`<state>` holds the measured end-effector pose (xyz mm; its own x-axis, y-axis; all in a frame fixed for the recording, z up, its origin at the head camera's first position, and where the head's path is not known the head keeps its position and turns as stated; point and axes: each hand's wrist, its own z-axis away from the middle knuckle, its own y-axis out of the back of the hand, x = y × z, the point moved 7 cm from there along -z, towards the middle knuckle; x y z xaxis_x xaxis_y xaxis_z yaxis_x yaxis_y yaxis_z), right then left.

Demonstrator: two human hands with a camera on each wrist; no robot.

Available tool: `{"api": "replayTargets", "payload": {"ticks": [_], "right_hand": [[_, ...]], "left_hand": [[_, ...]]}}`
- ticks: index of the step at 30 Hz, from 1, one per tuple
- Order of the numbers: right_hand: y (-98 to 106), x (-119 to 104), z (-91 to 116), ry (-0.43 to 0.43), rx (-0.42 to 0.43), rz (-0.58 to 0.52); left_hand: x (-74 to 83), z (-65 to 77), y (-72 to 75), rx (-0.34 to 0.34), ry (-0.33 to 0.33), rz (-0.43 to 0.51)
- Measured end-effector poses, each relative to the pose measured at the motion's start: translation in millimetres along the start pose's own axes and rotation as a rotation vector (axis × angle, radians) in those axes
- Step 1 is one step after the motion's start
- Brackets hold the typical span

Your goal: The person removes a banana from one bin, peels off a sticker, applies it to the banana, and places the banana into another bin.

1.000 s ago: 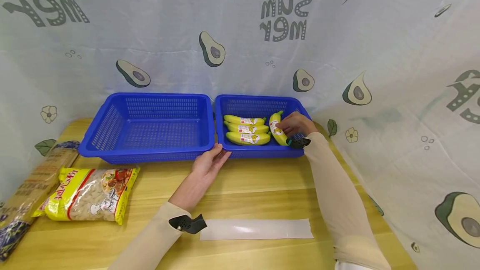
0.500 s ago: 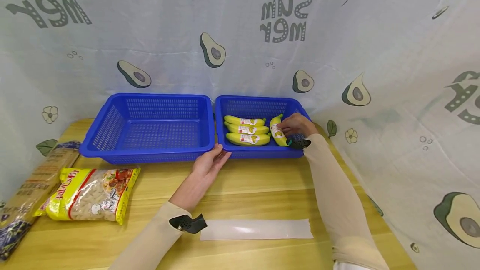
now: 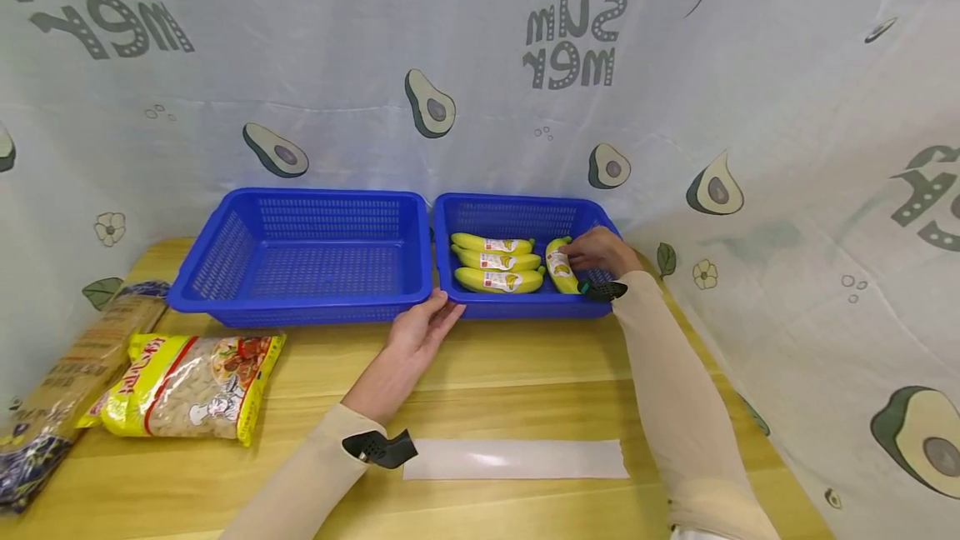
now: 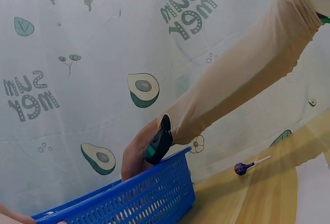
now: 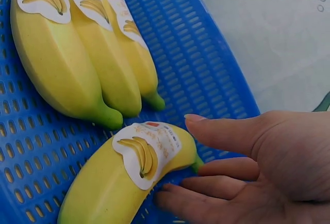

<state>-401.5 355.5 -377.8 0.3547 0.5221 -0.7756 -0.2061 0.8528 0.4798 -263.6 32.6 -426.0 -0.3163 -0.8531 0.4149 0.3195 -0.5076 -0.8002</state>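
In the head view my left hand [image 3: 415, 327] grips the near left corner of the right-hand blue basket [image 3: 532, 309], its thumb up at the rim and the other fingers lower against the wall. Inside that basket, three yellow bananas [image 3: 498, 262] with white labels lie side by side on the left. A separate labelled banana [image 3: 559, 267] lies crosswise to their right. My right hand [image 3: 600, 250] is beside it; the right wrist view shows the thumb and loosely spread fingers [image 5: 216, 187] around its green tip, not closed on the banana [image 5: 111, 185].
Another blue basket [image 3: 322, 303] stands left of the first. A yellow bag of pale food pieces [image 3: 191, 390] and a long brown packet [image 3: 90, 365] lie at the table's left. White tape [image 3: 517, 458] runs along the front. A lollipop [image 4: 241, 169] lies beyond the basket.
The single banana has shifted slightly toward the near side of the basket, with its far end lower. My left hand keeps its place at the basket corner. The head view has shifted slightly.
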Motion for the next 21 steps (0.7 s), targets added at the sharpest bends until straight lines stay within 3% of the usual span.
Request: {"api": "replayTargets", "payload": {"ticks": [5, 13, 18, 21], "right_hand": [[4.8, 2.0, 3.2, -0.007, -0.022, -0.008], [12.7, -6.9, 1.9, 0.055, 0.034, 0.042], [10.6, -14.0, 10.5, 0.081, 0.052, 0.066], [9.5, -21.4, 23.9, 0.147, 0.138, 0.116]], "left_hand": [[0.3, -1.0, -0.1, -0.005, -0.016, -0.012], [4.9, 4.7, -5.7, -0.112, -0.037, -0.103], [8.6, 16.4, -7.1, -0.197, -0.033, -0.331], [8.8, 29.3, -6.9, -0.259, -0.001, -0.54]]}}
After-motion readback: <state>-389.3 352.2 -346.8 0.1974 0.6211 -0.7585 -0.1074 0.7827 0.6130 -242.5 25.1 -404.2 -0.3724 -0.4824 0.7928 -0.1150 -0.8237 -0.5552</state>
